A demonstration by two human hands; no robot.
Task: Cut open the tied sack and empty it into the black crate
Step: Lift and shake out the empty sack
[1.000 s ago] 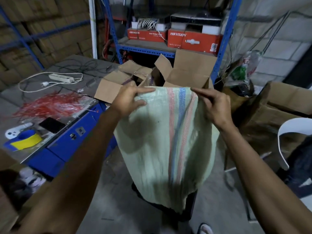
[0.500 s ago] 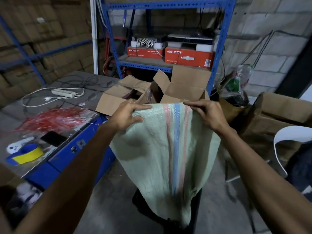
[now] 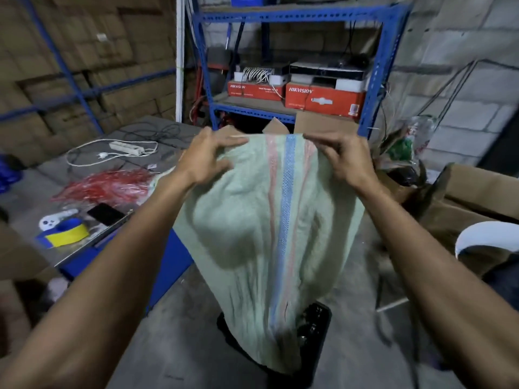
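Observation:
A pale green woven sack [image 3: 252,234] with red and blue stripes down its middle hangs upside down in front of me. My left hand [image 3: 205,161] grips its upper left corner and my right hand [image 3: 341,160] grips its upper right corner. The sack's lower end drops into the black crate [image 3: 317,332] on the floor, which it mostly hides. Dark items show inside the crate at its right side. The sack looks limp, with a bulge on its left half.
A grey worktable [image 3: 42,186] on the left carries red ties [image 3: 106,186], a phone, a yellow-blue tape roll [image 3: 66,234] and a white power strip [image 3: 126,148]. Blue shelving [image 3: 370,80] with red boxes stands behind. Cardboard boxes and a white chair [image 3: 486,240] crowd the right.
Both hands have lifted the sack's top edge a little higher and its body has bulged and swung. More of the crate's right side shows below.

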